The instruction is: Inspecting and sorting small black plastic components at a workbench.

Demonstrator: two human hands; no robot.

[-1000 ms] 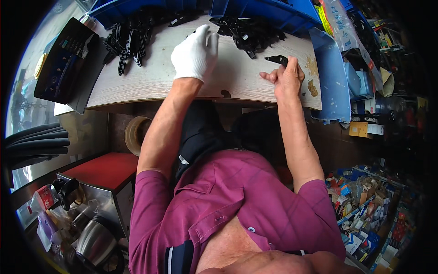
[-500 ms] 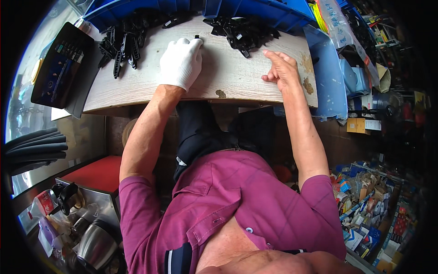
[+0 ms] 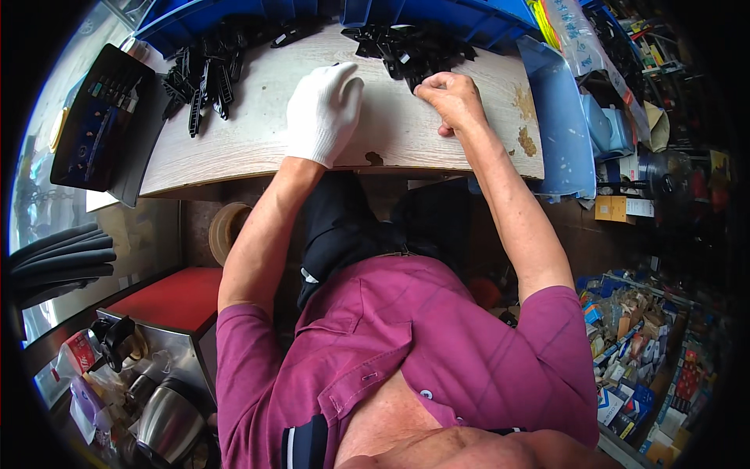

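My left hand (image 3: 323,117) wears a white knit glove and is closed in a fist above the pale wood-grain table (image 3: 258,144). Only a sliver of something dark shows at its far side; the rest is hidden by the glove. Bare and with its fingers pinched together, my right hand (image 3: 453,102) is at the near tip of a heap of black plastic parts (image 3: 402,51). Whether a part sits between those fingertips is hidden. Left of the glove lies a second group of long black plastic parts (image 3: 205,82), some with ladder-like slots.
Two blue bins, a left one (image 3: 226,17) and a right one (image 3: 453,25), stand along the table's far edge. A dark open case (image 3: 98,117) is at the left. A light-blue plastic tub (image 3: 562,133) borders the right edge. Worn brown patches (image 3: 526,141) mark the tabletop.
My right hand has moved left to the near tip of the heap, and its fingers have closed. My left fist has shifted slightly right and turned; the black end sticking out of it is now mostly hidden.
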